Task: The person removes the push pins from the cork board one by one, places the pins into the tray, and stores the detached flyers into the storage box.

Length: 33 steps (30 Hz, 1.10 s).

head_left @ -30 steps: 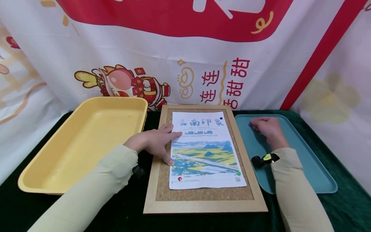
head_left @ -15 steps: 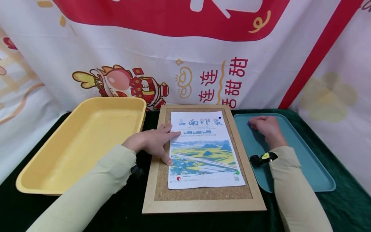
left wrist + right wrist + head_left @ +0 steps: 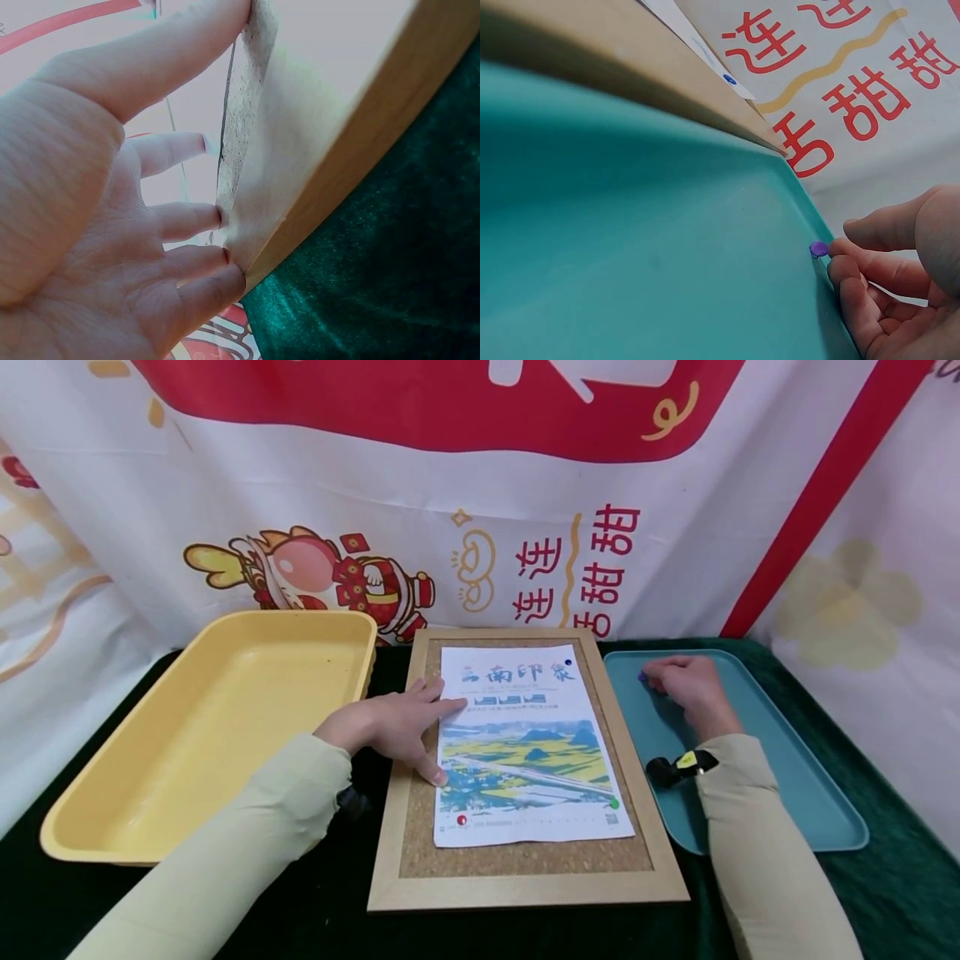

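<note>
A printed sheet [image 3: 525,777] with a landscape picture lies on a wood-framed cork board [image 3: 525,860]. Its lower left bears a red thumbtack [image 3: 462,820], its lower right a green thumbtack [image 3: 614,803], its upper right a dark blue thumbtack [image 3: 567,662]. My left hand [image 3: 393,724] spreads over the board's left side, fingertips on the sheet's left edge. Over the far left part of a teal tray [image 3: 780,777], my right hand [image 3: 693,687] has its fingers curled, with a purple thumbtack [image 3: 819,249] at the fingertips. Its pin is mostly hidden.
A yellow basin [image 3: 225,727] stands left of the board, partly behind my left forearm. Dark green cloth [image 3: 300,910] covers the table. A printed white and red curtain [image 3: 420,485] hangs close behind the board and tray.
The head view has shifted slightly. Both hands keep their places, the left on the board and the right at the purple thumbtack over the tray.
</note>
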Tool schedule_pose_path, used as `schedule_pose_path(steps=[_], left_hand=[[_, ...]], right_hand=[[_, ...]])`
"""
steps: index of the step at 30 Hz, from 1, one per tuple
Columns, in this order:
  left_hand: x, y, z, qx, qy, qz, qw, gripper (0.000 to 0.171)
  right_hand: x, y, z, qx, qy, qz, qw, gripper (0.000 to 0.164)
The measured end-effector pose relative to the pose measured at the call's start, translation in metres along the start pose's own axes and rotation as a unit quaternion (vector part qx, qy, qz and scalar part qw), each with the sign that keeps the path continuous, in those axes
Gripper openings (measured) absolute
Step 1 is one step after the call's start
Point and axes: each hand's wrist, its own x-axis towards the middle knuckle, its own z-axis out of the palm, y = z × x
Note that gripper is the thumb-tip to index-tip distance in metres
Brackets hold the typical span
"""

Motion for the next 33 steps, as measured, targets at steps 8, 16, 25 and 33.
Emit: schedule_pose_path(steps=[8, 16, 25, 33], left_hand=[[0.002, -0.001, 0.001, 0.005, 0.000, 0.000, 1.0000, 0.108], [0.002, -0.002, 0.002, 0.003, 0.001, 0.004, 1.0000, 0.108], [-0.001, -0.001, 0.001, 0.003, 0.003, 0.000, 1.0000, 0.109], [-0.001, -0.001, 0.000, 0.004, 0.001, 0.007, 1.0000, 0.107]], right_hand=[[0.000, 0.000, 0.000, 0.003, 0.007, -0.004, 1.000, 0.047], [0.000, 0.000, 0.001, 0.005, 0.003, -0.005, 1.000, 0.046], [-0.002, -0.014, 0.006, 0.018, 0.001, -0.022, 1.000, 0.046], [-0.010, -0.029, 0.010, 0.025, -0.023, -0.053, 0.998, 0.045]])
